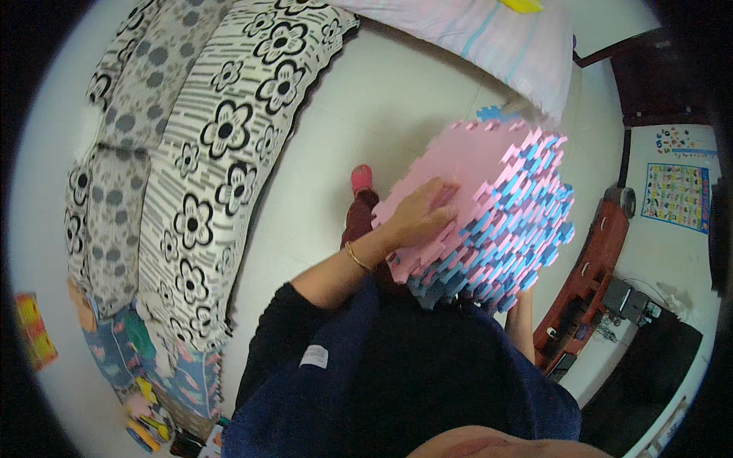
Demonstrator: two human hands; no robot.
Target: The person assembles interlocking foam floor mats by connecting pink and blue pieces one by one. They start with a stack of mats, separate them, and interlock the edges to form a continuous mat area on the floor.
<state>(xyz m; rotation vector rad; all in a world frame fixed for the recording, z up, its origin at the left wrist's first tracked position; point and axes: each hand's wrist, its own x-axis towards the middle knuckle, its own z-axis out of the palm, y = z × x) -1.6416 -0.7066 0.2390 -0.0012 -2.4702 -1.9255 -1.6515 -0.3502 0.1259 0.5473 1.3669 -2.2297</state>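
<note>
A thick stack of pink and blue interlocking foam mats [504, 221] is held up against the front of my body. Its top mat is pink, and the notched edges face right. My left hand [424, 214] lies on that top mat, fingers stretched across its surface, with a gold bangle on the wrist. At the stack's lower right my right forearm [522, 317] shows; the right hand itself is hidden by the mats, so its fingers cannot be seen.
A sofa with a black-and-white flowered cover [229, 130] runs along the left. Beyond the stack are a blue foam mat piece [496, 113] and a bed with a pale striped sheet [489, 38]. A reddish-brown cabinet [584, 275] stands at right. My pink shoe [362, 178] is on the tiled floor.
</note>
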